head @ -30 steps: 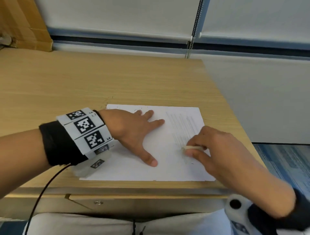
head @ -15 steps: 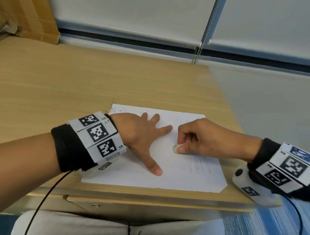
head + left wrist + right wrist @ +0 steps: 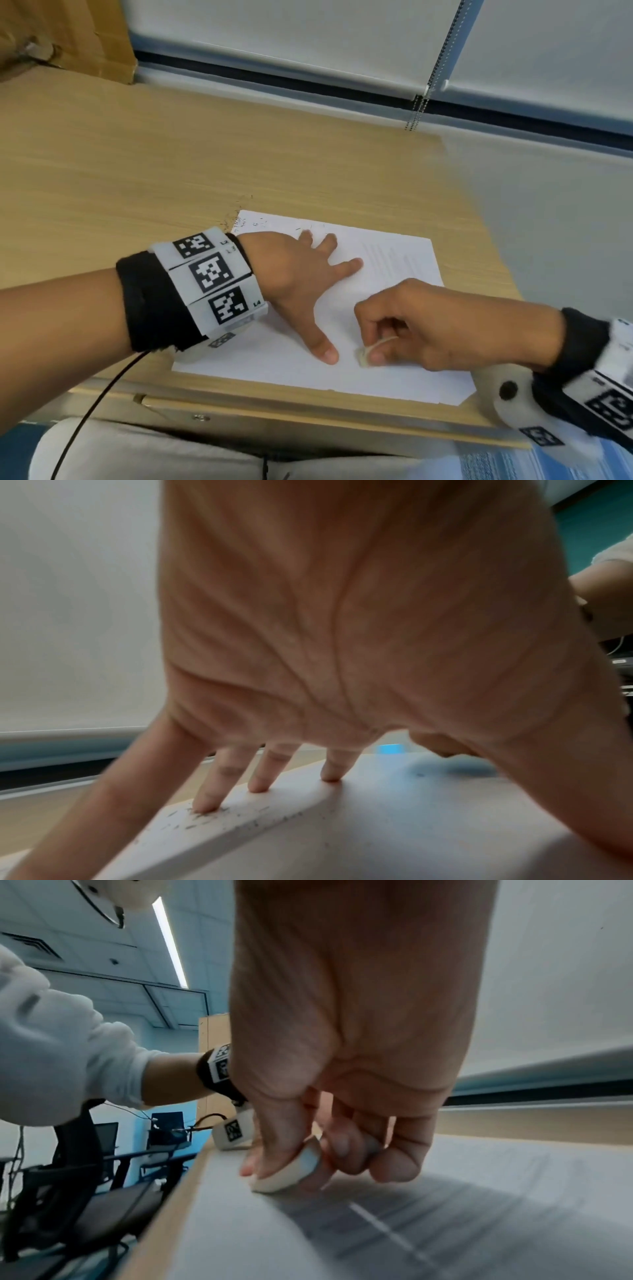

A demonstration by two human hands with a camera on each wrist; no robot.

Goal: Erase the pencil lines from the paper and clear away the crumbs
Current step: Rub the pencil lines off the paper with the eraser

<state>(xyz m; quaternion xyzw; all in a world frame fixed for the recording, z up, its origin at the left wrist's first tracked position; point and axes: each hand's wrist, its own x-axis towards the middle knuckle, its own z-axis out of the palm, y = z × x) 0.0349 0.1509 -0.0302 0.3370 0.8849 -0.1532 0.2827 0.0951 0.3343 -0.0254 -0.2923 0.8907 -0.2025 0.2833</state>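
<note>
Erasing in hand: eraser on paper, sheet pinned flat.

Right hand (image 3: 421, 329) pinches a white eraser (image 3: 363, 356) between thumb and fingers, its end pressed to the paper (image 3: 284, 363) near the sheet's front edge, on the desk (image 3: 137, 171). Left hand (image 3: 294, 274) lies spread, fingers straight, holding nothing, pressing the sheet down. Faint pencil lines (image 3: 394, 263) remain on the right part, so rubbing looks unfinished; crumbs (image 3: 205, 815) lie at the far left corner, not yet cleared. Next: firm strokes over the remaining lines while the sheet stays pinned, then a sweep. Writing: wrist marker tabs, one reading "L4"; nothing else legible.
</note>
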